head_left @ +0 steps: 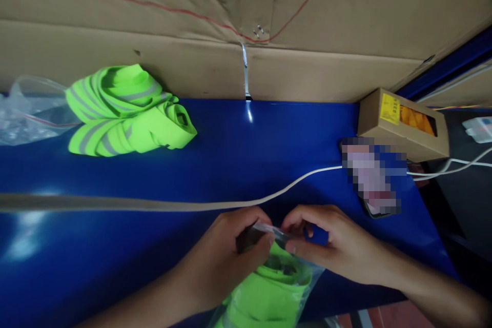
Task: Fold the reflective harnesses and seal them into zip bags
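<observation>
A clear plastic bag (313,279) with a rolled neon-green cloth (269,294) inside lies at the bottom centre, its opening facing away from me. My left hand (230,251) pinches the bag's top edge between thumb and fingers. On the right side of the opening, my right hand (330,241) has its thumb and curled fingers at the bag's rim. The lower part of the bag runs out of view. Two more neon-green rolls with grey stripes (130,113) lie at the back left of the blue table (230,159).
Clear plastic bags (34,113) lie at the far left. A pale cable (215,206) crosses the table to a blurred phone-like object (369,177). Behind that sits a cardboard box (403,123) with orange contents. Brown board (154,36) stands along the back.
</observation>
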### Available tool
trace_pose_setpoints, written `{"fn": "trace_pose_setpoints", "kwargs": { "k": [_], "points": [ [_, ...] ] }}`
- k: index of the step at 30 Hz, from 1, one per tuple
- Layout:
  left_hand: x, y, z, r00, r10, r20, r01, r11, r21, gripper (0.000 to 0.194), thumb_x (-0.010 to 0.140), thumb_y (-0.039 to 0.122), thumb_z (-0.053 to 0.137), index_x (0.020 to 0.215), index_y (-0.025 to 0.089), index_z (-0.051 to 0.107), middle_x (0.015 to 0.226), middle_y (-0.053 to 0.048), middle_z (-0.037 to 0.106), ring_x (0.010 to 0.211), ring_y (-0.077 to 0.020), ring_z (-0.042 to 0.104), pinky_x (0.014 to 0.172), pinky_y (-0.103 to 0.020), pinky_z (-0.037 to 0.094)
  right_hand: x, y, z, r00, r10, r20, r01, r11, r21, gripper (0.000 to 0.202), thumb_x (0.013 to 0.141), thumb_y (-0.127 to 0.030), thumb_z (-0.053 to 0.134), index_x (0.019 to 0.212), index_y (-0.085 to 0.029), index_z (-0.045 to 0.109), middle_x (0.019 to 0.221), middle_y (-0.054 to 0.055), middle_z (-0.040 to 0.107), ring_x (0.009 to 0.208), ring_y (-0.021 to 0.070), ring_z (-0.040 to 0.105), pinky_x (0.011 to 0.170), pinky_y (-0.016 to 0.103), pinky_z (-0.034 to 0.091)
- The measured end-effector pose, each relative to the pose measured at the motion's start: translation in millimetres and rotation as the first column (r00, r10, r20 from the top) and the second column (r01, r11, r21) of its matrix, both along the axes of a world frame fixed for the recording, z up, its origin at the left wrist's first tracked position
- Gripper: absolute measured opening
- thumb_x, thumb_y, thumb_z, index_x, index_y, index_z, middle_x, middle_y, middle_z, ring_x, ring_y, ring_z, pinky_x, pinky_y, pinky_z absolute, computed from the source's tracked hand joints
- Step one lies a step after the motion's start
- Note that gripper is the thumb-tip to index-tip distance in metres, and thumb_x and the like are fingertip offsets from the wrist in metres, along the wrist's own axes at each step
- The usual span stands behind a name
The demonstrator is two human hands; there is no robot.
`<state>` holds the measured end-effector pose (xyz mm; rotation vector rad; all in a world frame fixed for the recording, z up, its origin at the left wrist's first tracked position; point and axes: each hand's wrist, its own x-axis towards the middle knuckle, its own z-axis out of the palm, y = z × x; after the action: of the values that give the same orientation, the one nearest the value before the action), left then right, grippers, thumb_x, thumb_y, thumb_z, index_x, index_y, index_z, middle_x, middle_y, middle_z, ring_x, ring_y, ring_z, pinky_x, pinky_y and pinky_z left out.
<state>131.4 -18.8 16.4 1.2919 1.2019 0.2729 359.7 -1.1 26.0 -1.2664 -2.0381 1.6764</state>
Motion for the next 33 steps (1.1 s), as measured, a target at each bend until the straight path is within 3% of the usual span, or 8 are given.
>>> {"fn": "trace_pose_setpoints", "kwargs": {
  "k": [8,18,25,33],
  "points": [
    [-0.1,-3.1,-2.3,0.999,-0.039,-0.015,0.039,0.999,-0.013,0.027,0.094,0.043,0.054,0.086,0.020,0.065,0.069,0.004,0.055,0.063,-0.0108,0.046,0.057,-0.023,0.033,0.2,-3.2,-1.1,1.000,0.019,-0.009,-0.019,1.000,0.018,0.008,0.093,-0.028,0.068,0.091,-0.020,0.067,0.083,-0.004,0.070,0.075,0.0089,0.062,0.070,0.020,0.046],
    [-2.4,3.2,1.8,0.990,0.116,0.082,-0.116,0.993,-0.002,0.025,0.093,0.044,0.061,0.087,0.022,0.071,0.082,0.000,0.073,0.079,-0.0143,0.065,0.070,-0.024,0.046,3.7,2.0,1.6,1.000,0.012,0.010,-0.012,1.000,0.024,0.007,0.087,-0.015,0.065,0.082,-0.020,0.062,0.076,-0.005,0.064,0.071,0.0094,0.057,0.066,0.021,0.044],
    [-5.0,0.0,4.2,0.985,0.113,0.129,-0.121,0.991,0.054,0.030,0.094,0.046,0.060,0.081,0.020,0.069,0.081,-0.001,0.072,0.077,-0.0148,0.064,0.065,-0.024,0.045,2.1,0.5,-1.2,1.000,0.020,-0.003,-0.020,0.999,0.050,0.009,0.091,-0.026,0.069,0.087,-0.020,0.063,0.079,-0.004,0.065,0.072,0.0092,0.058,0.068,0.021,0.044],
    [-1.9,0.0,2.8,0.990,0.078,0.115,-0.082,0.996,0.034,0.027,0.093,0.045,0.059,0.085,0.021,0.068,0.072,0.002,0.064,0.067,-0.0114,0.056,0.060,-0.023,0.040,0.7,-1.9,-1.7,0.998,0.030,-0.054,-0.026,0.996,0.080,0.010,0.094,-0.024,0.065,0.086,-0.018,0.065,0.079,-0.003,0.067,0.072,0.0090,0.060,0.067,0.020,0.045]
  ]
}}
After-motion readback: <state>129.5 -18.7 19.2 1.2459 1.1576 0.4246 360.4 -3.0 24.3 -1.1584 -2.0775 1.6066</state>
